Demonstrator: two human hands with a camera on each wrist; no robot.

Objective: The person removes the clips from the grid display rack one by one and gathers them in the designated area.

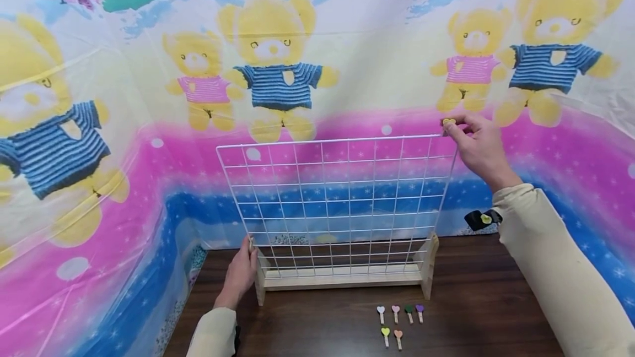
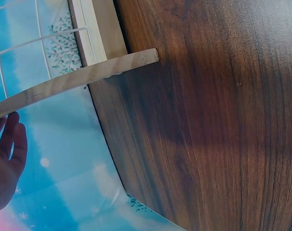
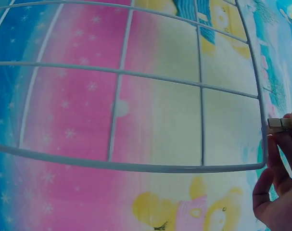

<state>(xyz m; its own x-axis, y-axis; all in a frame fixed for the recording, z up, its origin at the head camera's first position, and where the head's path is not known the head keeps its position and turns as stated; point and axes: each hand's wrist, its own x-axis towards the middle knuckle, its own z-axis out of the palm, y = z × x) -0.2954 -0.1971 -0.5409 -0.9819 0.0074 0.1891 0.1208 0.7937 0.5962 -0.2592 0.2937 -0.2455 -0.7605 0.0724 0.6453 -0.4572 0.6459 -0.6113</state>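
A white wire grid panel (image 1: 337,200) stands upright in a wooden stand (image 1: 342,280) on the table. At its upper right corner, my right hand (image 1: 478,145) pinches a small wooden clothespin with a yellow heart (image 1: 448,122). The right wrist view shows that clothespin (image 3: 278,123) close beside the grid's edge, between thumb and fingers. My left hand (image 1: 240,271) holds the stand's left side piece near its top. Seen from the left wrist, the fingertips (image 2: 12,118) touch the curved wooden side piece (image 2: 83,75); the thumb is hidden there.
Several heart clothespins lie on the dark wood table (image 1: 476,302) in front of the stand, among them a white one (image 1: 381,313), a purple one (image 1: 420,313) and an orange one (image 1: 399,339). A bear-print cloth (image 1: 377,70) hangs behind and at both sides.
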